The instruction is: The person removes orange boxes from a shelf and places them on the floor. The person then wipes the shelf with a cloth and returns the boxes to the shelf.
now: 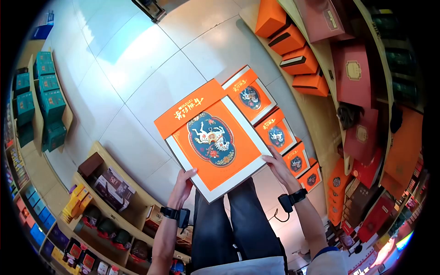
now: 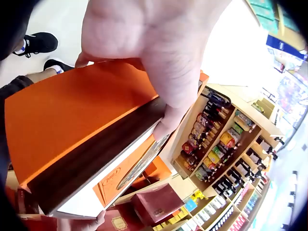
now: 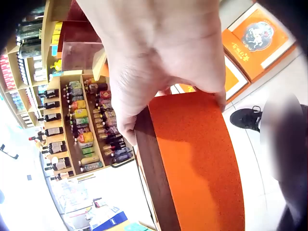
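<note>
In the head view a large orange gift box [image 1: 215, 146] is held in front of the legs, its face up and tilted. It has a white border, gold characters on an orange band, and a blue medallion with a white horse. My left hand [image 1: 182, 184] grips its lower left edge, thumb on the face. My right hand [image 1: 279, 168] holds the lower right edge the same way. In the left wrist view the hand [image 2: 163, 53] spans the box's orange and dark brown side [image 2: 82, 106]. The right wrist view shows the hand [image 3: 163, 62] across the opposite side [image 3: 192, 154].
Several similar orange boxes [image 1: 276, 136] stand in a row on the floor at right. Wooden shelves with orange boxes [image 1: 293, 59] and dark red boxes [image 1: 353, 68] run along the right. A low shelf [image 1: 114, 165] is at left, teal boxes [image 1: 52, 105] beyond it.
</note>
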Tool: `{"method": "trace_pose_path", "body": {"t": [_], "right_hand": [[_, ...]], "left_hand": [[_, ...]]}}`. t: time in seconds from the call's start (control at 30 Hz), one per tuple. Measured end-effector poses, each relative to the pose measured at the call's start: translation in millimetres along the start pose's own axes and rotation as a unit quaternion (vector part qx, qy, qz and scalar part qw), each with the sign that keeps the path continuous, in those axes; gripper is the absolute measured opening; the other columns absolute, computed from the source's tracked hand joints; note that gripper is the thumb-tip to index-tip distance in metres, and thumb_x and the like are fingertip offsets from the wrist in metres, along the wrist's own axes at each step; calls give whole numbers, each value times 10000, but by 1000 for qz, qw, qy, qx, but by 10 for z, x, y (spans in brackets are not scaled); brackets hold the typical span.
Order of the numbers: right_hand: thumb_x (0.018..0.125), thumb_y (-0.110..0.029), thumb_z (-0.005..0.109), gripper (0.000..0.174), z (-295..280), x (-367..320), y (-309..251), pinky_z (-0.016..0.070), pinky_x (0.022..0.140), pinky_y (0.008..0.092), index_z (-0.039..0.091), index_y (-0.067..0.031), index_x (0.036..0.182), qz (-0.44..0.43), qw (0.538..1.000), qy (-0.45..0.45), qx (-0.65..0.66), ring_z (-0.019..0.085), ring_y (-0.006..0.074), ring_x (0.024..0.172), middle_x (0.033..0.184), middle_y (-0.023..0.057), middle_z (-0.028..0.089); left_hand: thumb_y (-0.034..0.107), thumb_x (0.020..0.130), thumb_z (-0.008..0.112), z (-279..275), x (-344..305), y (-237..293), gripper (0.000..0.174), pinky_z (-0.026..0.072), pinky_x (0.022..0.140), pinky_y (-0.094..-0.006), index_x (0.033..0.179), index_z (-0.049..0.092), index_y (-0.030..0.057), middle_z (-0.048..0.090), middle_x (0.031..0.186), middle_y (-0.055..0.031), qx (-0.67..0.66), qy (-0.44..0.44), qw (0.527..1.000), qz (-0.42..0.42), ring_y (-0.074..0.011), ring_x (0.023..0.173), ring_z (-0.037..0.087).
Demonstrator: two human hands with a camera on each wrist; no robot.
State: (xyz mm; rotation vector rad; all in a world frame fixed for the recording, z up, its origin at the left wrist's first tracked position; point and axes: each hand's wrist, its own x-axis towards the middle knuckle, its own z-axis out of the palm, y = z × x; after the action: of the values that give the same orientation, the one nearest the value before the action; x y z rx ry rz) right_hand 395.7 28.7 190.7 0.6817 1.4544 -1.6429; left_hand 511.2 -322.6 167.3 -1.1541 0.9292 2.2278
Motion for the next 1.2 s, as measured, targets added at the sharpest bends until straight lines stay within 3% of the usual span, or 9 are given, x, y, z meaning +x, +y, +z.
{"method": "trace_pose_path", "body": {"t": [0.37, 0.43, 0.47, 0.57, 0.77, 0.9, 1.0, 1.17, 1.2], "right_hand": [[918, -281, 727, 665, -50, 1657, -872, 388, 1091, 306, 457, 9, 1452, 0, 979, -7, -202, 509, 168, 1288, 1370, 106, 567], [935, -293, 712, 657, -31, 1994, -1001, 418, 1042, 295, 455, 10, 1459, -33, 992, -54, -108, 538, 151, 1216, 1341, 84, 578], [930, -329, 709, 702, -94, 2189, -1062, 414, 1075, 314, 432, 11, 1479, 27, 987, -46, -155, 532, 158, 1252, 1361, 102, 564], [885, -453, 724, 826, 19, 2549, -1218, 442, 1008, 289, 424, 12, 1497, 18, 981, 34, -191, 570, 181, 1180, 1316, 119, 578], [883, -492, 719, 771, -82, 3574, -1327, 433, 1001, 274, 503, -35, 1466, 8, 985, 27, -169, 571, 182, 1152, 1261, 105, 607], [895, -562, 672, 741, -23, 4188, -1548, 475, 871, 303, 565, -44, 1414, -31, 956, 60, -284, 552, 139, 947, 1088, 55, 623], [927, -605, 621, 634, -211, 4911, -1386, 453, 747, 261, 611, -35, 1202, -112, 945, 29, -306, 491, 98, 820, 886, -11, 502], [934, -611, 605, 646, -357, 5455, -1319, 454, 766, 261, 614, -31, 1218, -186, 916, 31, -354, 495, 108, 796, 895, -12, 500], [937, -614, 593, 675, -406, 5547, -1332, 465, 855, 321, 598, -43, 1298, -173, 910, 31, -374, 555, 173, 924, 1002, 49, 581]], "left_hand": [[257, 903, 710, 118, 1280, 926, 645, 417, 1125, -406, 1380, 479, -111, 599, 1367, -183, 25, 39, 999, 7, -246, 1270, 580], [264, 910, 705, 256, 1553, 1155, 631, 414, 1129, -404, 1371, 485, -106, 596, 1373, -177, 42, 33, 998, 12, -246, 1274, 577], [263, 922, 692, 211, 1744, 1195, 582, 418, 1122, -397, 1339, 519, -105, 615, 1350, -168, 42, 41, 998, 15, -241, 1258, 587], [323, 950, 654, 320, 2132, 1542, 552, 419, 1104, -398, 1311, 563, -85, 638, 1319, -156, 88, 25, 996, 6, -230, 1252, 589], [311, 974, 620, 359, 3082, 1913, 576, 347, 1168, -419, 1398, 479, -52, 558, 1433, -158, 80, 6, 997, 20, -261, 1332, 525], [308, 974, 629, 187, 3884, 1945, 566, 347, 1178, -416, 1390, 478, -46, 558, 1428, -159, 80, -5, 996, 50, -266, 1344, 517], [300, 974, 636, 118, 4350, 1927, 593, 351, 1184, -430, 1428, 436, -25, 529, 1458, -154, 63, -7, 996, 64, -271, 1352, 509], [293, 971, 642, 59, 4861, 1789, 603, 350, 1187, -439, 1441, 420, -13, 509, 1474, -150, 45, -9, 996, 75, -274, 1373, 485], [293, 971, 642, 65, 4950, 1787, 605, 350, 1187, -440, 1443, 418, -12, 511, 1472, -150, 38, -13, 996, 81, -275, 1372, 487]]}}
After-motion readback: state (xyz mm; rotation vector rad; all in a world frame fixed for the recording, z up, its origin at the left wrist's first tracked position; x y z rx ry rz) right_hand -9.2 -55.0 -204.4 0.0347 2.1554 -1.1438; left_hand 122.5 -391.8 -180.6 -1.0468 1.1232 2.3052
